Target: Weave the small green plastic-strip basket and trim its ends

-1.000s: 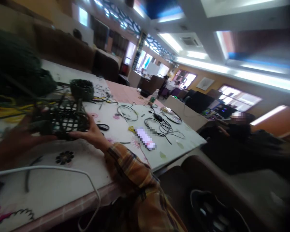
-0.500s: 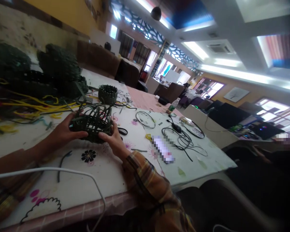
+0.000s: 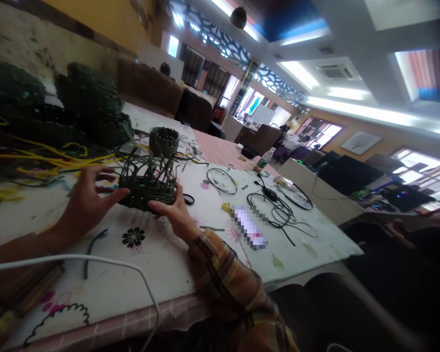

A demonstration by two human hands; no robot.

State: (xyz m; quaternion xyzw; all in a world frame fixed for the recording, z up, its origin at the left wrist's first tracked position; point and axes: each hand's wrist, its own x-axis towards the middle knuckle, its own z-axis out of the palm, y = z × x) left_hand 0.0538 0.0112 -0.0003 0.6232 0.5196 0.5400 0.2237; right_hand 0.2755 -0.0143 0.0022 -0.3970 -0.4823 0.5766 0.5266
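Observation:
A small, partly woven dark green basket point(image 3: 146, 190) is over the flowered tablecloth, with loose strips sticking up from its rim. My right hand point(image 3: 174, 210) grips its right side, thumb across the front and fingers around the outer wall. On the other side my left hand point(image 3: 86, 203) has its fingers spread apart; the thumb tip is at the basket's left wall, and I cannot tell whether it touches. Behind stands a second small green basket point(image 3: 164, 141). A black loop point(image 3: 188, 199), perhaps scissor handles, lies right of my right hand.
Large green woven pieces point(image 3: 88, 98) and yellow strips point(image 3: 55, 157) crowd the left. On the right lie a coiled black cable point(image 3: 278, 210), a blurred-out phone-like object point(image 3: 247, 226) and a wire ring point(image 3: 222, 181); a bottle point(image 3: 265, 159) stands behind. A white cable point(image 3: 95, 257) crosses in front.
My left hand has loosened from the basket and moved left, its fingers spreading. The basket has turned and tilted, so its loose strips stand more upright. My right hand still holds it.

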